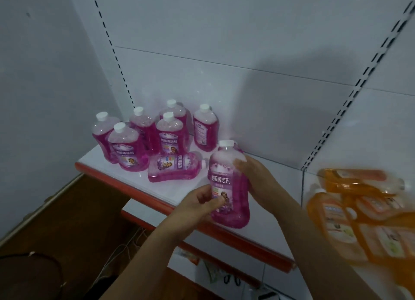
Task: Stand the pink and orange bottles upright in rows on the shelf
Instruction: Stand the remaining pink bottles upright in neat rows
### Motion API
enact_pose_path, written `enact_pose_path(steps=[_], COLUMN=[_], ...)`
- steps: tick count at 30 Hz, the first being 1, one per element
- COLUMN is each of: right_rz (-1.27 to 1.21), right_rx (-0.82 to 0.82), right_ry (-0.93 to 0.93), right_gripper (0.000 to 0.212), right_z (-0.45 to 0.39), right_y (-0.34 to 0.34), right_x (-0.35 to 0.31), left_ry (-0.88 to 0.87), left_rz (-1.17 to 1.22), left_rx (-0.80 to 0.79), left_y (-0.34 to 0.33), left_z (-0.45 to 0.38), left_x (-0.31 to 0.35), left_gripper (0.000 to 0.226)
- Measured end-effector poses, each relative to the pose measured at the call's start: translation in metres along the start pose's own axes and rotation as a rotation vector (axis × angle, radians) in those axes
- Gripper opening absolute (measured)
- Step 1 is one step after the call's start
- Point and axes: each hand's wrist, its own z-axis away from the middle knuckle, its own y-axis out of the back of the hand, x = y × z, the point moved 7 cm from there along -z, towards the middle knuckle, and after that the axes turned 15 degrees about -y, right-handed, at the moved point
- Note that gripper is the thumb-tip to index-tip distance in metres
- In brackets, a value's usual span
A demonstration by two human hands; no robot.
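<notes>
We have both hands on one pink bottle [229, 185], upright near the shelf's [197, 187] red front edge. Our left hand [197, 204] pinches its lower label between thumb and curled fingers; our right hand [253, 178] wraps round its right side and shoulder, so each grip is closed on that bottle.

Counting pink bottles, we see eight. Six stand upright at ten o'clock from the held one, in the back left corner: two at the far left [116, 140], one behind the other, one [143, 131] beside them, a pair [171, 131] further right, also one behind the other, and a single [205, 128] with its back label facing us. One more [175, 168] lies on its side at nine o'clock, just beside the held bottle, white cap pointing toward it.

At three to four o'clock, on the next shelf section, orange bottles [359, 212] lie heaped and blurred; we cannot count them surely, at least four.
</notes>
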Motion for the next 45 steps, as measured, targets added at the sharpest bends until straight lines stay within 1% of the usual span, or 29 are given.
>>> enact_pose_path(steps=[2, 4, 6, 9, 11, 13, 16, 18, 21, 23, 24, 27, 29, 33, 35, 37, 39, 40, 41, 43, 45], right_rz=[0.250, 0.484, 0.622, 0.708, 0.728, 0.740, 0.718, 0.756, 0.787, 0.756, 0.754, 0.747, 0.748, 0.778, 0.798, 0.818, 0.842, 0.850, 0.843, 0.793, 0.732], right_rx=[0.154, 0.263, 0.281, 0.297, 0.341, 0.394, 0.479, 0.544, 0.621, 0.690, 0.734, 0.857, 0.893, 0.922, 0.924, 0.922, 0.941, 0.974, 1.014, 1.062, 1.004], right_ry=[0.020, 0.004, -0.040, -0.067, -0.050, -0.027, -0.010, -0.010, -0.038, -0.031, -0.013, 0.046, 0.058, 0.028, 0.003, -0.027, -0.015, 0.028, 0.090, 0.226, 0.333], right_gripper=[0.052, 0.056, 0.063, 0.063, 0.061, 0.061, 0.058, 0.061, 0.067, 0.065, 0.063, 0.054, 0.053, 0.059, 0.062, 0.067, 0.073, 0.074, 0.072, 0.060, 0.048], right_z=[0.005, 0.011, 0.014, 0.019, 0.024, 0.026, 0.026, 0.021, 0.010, 0.007, 0.007, 0.013, 0.017, 0.021, 0.023, 0.022, 0.023, 0.024, 0.027, 0.031, 0.027], right_y=[0.021, 0.042, 0.062, 0.095, 0.116, 0.135, 0.161, 0.179, 0.199, 0.211, 0.215, 0.223, 0.225, 0.224, 0.218, 0.212, 0.203, 0.197, 0.190, 0.171, 0.148], right_x=[-0.007, -0.011, -0.012, -0.016, -0.023, -0.030, -0.036, -0.036, -0.027, -0.019, -0.015, -0.010, -0.008, -0.006, -0.005, -0.004, -0.008, -0.013, -0.021, -0.039, -0.054], left_ry=[-0.027, -0.028, -0.038, -0.070, -0.105, -0.158, -0.202, -0.234, -0.313, -0.310, -0.298, -0.274, -0.272, -0.402, -0.474, -0.504, -0.472, -0.432, -0.395, -0.313, -0.234], left_rz=[-0.161, -0.243, -0.292, -0.341, -0.393, -0.483, -0.593, -0.643, -0.671, -0.668, -0.684, -0.761, -0.788, -0.908, -0.970, -1.014, -1.075, -1.098, -1.121, -1.174, -1.205], left_rx=[0.052, 0.079, 0.080, 0.066, 0.044, -0.023, -0.086, -0.103, -0.115, -0.138, -0.140, -0.118, -0.129, -0.121, -0.060, 0.023, 0.089, 0.119, 0.145, 0.174, 0.185], left_y=[0.000, -0.006, -0.018, -0.044, -0.063, -0.083, -0.104, -0.116, -0.133, -0.140, -0.142, -0.138, -0.137, -0.121, -0.103, -0.082, -0.061, -0.049, -0.037, -0.015, 0.002], left_z=[-0.013, -0.027, -0.042, -0.068, -0.090, -0.115, -0.151, -0.169, -0.191, -0.200, -0.203, -0.210, -0.209, -0.199, -0.191, -0.182, -0.173, -0.170, -0.166, -0.162, -0.155], left_x=[0.001, -0.003, -0.010, -0.017, -0.017, -0.012, -0.008, -0.006, -0.002, -0.009, -0.015, -0.033, -0.033, -0.013, 0.002, 0.013, 0.019, 0.017, 0.017, 0.011, 0.004], left_gripper=[0.031, 0.033, 0.037, 0.043, 0.040, 0.035, 0.039, 0.038, 0.026, 0.024, 0.025, 0.039, 0.043, 0.049, 0.048, 0.046, 0.047, 0.047, 0.048, 0.051, 0.057])
